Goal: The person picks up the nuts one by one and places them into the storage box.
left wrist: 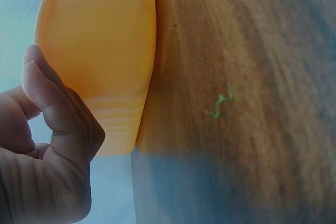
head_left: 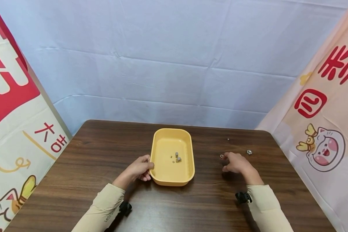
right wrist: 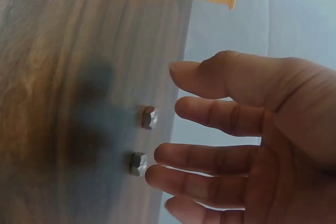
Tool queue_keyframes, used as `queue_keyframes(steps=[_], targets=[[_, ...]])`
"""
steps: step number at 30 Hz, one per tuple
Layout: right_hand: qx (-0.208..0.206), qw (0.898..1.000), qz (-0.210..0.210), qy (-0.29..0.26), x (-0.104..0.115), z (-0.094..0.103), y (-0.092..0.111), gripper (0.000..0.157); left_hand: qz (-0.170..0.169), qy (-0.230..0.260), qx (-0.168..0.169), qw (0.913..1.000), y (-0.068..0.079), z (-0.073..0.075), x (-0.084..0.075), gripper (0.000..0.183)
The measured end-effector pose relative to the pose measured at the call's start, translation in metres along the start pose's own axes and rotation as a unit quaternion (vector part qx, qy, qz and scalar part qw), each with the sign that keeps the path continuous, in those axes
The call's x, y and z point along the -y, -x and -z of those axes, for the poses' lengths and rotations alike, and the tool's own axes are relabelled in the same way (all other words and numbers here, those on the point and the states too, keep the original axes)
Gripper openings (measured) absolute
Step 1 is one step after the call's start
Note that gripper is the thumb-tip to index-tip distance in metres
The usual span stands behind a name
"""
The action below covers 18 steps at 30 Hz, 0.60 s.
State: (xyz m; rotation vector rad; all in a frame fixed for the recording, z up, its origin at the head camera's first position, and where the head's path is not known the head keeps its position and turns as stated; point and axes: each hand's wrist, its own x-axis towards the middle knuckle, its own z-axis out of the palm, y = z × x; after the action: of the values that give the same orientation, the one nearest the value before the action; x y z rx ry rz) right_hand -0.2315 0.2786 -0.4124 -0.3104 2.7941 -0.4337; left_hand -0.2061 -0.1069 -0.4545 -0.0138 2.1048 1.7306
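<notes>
The left hand [head_left: 139,168] grips the yellow tray [head_left: 165,146] at its eight o'clock side. The right hand [head_left: 235,162], with fingers loosely extended, has one nut [head_left: 221,156] at ten o'clock, another nut [head_left: 249,152] at two.

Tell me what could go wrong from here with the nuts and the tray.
The right hand is open beside a nut, and might nudge it away instead of gripping it. The tiny piece farther back could be overlooked. The left hand grips the tray by its edge; a tug might slide the metal bits around inside.
</notes>
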Motion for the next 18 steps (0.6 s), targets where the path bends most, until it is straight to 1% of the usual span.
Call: queue_keyframes(steps=[3, 6, 9, 11, 14, 18], targets=[[-0.012, 1.000, -0.009, -0.018, -0.007, -0.003, -0.002, 0.038, -0.001, -0.004, -0.004, 1.0000, -0.001, 0.000, 0.000, 0.008], [-0.038, 0.998, -0.018, -0.044, -0.015, -0.008, -0.005, 0.037, 0.001, -0.004, 0.000, 1.0000, 0.000, 0.000, -0.001, 0.009], [-0.056, 0.993, -0.038, -0.102, -0.021, -0.014, -0.009, 0.039, 0.000, -0.001, 0.005, 1.0000, 0.001, 0.001, -0.002, 0.010], [-0.061, 0.985, -0.052, -0.153, -0.024, -0.017, -0.012, 0.042, 0.000, 0.002, 0.009, 1.0000, 0.002, 0.001, -0.003, 0.010], [-0.062, 0.970, -0.067, -0.227, -0.028, -0.020, -0.015, 0.045, 0.001, 0.006, 0.012, 0.9999, 0.001, 0.002, -0.003, 0.010], [-0.060, 0.950, -0.073, -0.297, -0.033, -0.022, -0.017, 0.045, 0.005, 0.008, 0.016, 0.9998, 0.001, 0.003, -0.003, 0.010]])
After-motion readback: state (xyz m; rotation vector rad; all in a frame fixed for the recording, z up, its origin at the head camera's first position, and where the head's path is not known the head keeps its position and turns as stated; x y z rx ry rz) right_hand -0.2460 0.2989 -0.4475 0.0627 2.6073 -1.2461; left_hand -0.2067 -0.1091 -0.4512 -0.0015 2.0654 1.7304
